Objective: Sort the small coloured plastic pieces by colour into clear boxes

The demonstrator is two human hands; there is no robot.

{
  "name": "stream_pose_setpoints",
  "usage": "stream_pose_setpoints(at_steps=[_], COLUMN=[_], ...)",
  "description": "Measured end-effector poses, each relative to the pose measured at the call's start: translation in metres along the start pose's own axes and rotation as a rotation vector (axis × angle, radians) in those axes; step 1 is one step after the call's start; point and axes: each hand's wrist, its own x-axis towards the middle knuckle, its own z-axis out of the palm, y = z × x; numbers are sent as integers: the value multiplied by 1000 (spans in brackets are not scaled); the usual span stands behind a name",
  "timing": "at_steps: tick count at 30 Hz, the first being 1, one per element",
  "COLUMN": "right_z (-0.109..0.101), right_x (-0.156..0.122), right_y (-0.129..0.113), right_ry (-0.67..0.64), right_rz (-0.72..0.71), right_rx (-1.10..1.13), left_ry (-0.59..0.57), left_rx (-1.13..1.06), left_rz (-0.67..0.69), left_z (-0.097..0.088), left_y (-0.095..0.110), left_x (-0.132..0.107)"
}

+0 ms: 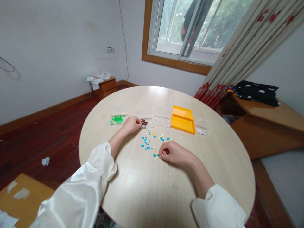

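Note:
My left hand (131,124) is at the left end of a clear plastic box (150,125), its fingers pinched together beside a small heap of dark brown building pieces (144,122). Whether a piece is between those fingertips is hidden. Lower and to the right, my right hand (175,153) has its thumb and fingers closed on the table at a few blue and yellow pieces (155,155); what it grips cannot be made out. Loose blue pieces (146,142) and pale yellow pieces (159,136) lie scattered between the two hands.
Left of my left hand is a clear box with green pieces (117,119). Further right stand another clear box (162,121), an open yellow case (182,122) and a small clear box (201,130). All rest on a round wooden table (142,190).

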Motion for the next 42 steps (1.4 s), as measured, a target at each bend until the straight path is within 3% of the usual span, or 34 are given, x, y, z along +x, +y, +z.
stream_pose_setpoints(at_steps=[8, 14, 20, 26, 30, 35, 39, 42], right_z=[-2, -6, -7, -7, -5, 2, 7, 8], right_x=[-1, 0, 4, 6, 9, 11, 12, 13], right_y=[-3, -1, 6, 8, 11, 7, 2, 2], right_ry=[7, 173, 379, 487, 529, 571, 578, 616], right_rz=[18, 12, 1, -14, -44, -114, -161, -204], right_rx=[9, 21, 14, 2, -20, -41, -59, -59], left_ry=[82, 224, -3, -154, -151, -236, -323, -324], left_rx=[-1, -84, -269, -334, -385, -665, -811, -845], left_rz=[62, 182, 363, 424, 328, 140, 100, 104], left_z=[3, -4, 4, 23, 25, 29, 34, 35], left_y=[0, 10, 27, 42, 46, 47, 48, 45], left_x=[-4, -14, -30, -41, -42, -41, -45, -43])
